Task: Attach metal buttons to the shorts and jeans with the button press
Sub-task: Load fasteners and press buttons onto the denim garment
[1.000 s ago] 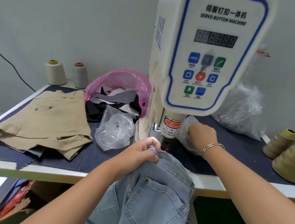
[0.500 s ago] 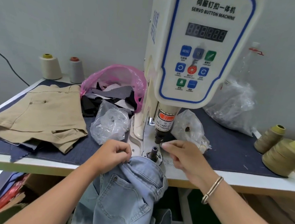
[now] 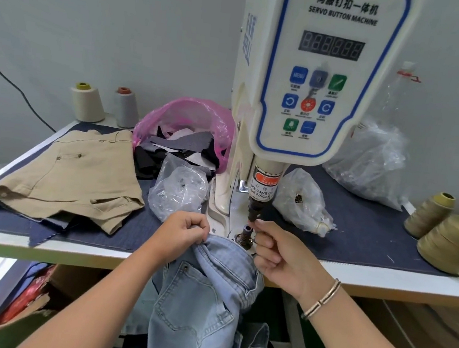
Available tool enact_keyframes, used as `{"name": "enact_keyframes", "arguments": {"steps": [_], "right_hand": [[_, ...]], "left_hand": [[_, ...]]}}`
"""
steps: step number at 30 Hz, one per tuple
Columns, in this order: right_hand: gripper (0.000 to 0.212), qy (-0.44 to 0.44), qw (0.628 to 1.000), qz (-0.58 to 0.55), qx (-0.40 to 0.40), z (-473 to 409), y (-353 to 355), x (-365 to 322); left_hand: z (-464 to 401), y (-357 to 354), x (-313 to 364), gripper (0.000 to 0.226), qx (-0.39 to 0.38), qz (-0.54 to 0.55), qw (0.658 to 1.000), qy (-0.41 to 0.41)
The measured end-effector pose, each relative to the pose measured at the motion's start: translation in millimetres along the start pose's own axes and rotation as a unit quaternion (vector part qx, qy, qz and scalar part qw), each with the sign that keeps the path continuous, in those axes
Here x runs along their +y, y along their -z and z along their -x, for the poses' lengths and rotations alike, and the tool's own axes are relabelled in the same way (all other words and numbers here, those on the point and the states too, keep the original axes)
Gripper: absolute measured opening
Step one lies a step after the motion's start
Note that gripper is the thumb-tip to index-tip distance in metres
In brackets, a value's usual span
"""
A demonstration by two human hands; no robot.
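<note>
Light blue jeans [image 3: 202,299] hang over the table's front edge, their waistband lying just in front of the lower die [image 3: 246,231] of the white button press [image 3: 317,98]. My left hand [image 3: 184,231] grips the waistband at the left of the die. My right hand [image 3: 276,253] pinches thumb and forefinger together right under the tip of the upper punch [image 3: 255,214]; what it pinches is small and hidden by the fingertips. Khaki shorts [image 3: 73,179] lie flat on the table's left side.
Clear bags of small parts sit on either side of the press, one at the left [image 3: 181,188] and one at the right [image 3: 302,202]. A pink bag of fabric scraps [image 3: 189,115] and a large clear bag [image 3: 372,164] stand behind. Thread cones stand at the far left [image 3: 87,103] and the right edge [image 3: 444,238].
My right hand left the clear bag at the right and came to the punch tip above the die. My left hand pulled the jeans waistband back toward the table edge.
</note>
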State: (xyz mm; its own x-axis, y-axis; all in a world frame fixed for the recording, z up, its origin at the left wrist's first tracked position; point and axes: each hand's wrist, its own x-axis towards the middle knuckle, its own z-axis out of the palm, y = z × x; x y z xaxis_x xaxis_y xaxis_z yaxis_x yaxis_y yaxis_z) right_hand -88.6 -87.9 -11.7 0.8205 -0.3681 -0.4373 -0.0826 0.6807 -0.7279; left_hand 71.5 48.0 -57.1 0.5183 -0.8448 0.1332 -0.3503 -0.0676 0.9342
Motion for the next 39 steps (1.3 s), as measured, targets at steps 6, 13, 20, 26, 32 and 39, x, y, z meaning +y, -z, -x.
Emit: {"name": "enact_keyframes", "arguments": {"steps": [6, 13, 20, 26, 32, 39], "right_hand": [[0.011, -0.018, 0.999, -0.040, -0.002, 4.4, -3.8, -3.8], [0.013, -0.034, 0.993, -0.115, 0.006, 10.2, -12.3, -1.6], [0.021, 0.033, 0.999, -0.024, -0.001, 15.8, -55.6, 37.2], [0.025, 0.325, 0.771, 0.544, 0.065, -59.4, -113.0, 10.0], [0.029, 0.258, 0.399, 0.872, 0.121, -121.8, -122.3, 4.7], [0.030, 0.291, 0.308, 0.901, 0.095, -141.2, -128.3, 9.3]], "left_hand": [[0.5, -0.4, -0.7, 0.013, 0.000, 0.004, 1.000, -0.004], [-1.5, -0.2, -4.0, 0.016, 0.002, 0.007, 1.000, -0.009], [-4.1, -1.5, -8.3, 0.013, 0.010, 0.031, 0.999, 0.000], [-4.9, -0.9, -6.3, 0.017, 0.029, 0.043, 0.998, 0.026], [-3.6, -2.1, -4.6, 0.013, 0.033, 0.019, 0.999, 0.036], [-5.6, 0.5, -8.7, 0.021, 0.046, -0.011, 0.997, 0.066]]}}
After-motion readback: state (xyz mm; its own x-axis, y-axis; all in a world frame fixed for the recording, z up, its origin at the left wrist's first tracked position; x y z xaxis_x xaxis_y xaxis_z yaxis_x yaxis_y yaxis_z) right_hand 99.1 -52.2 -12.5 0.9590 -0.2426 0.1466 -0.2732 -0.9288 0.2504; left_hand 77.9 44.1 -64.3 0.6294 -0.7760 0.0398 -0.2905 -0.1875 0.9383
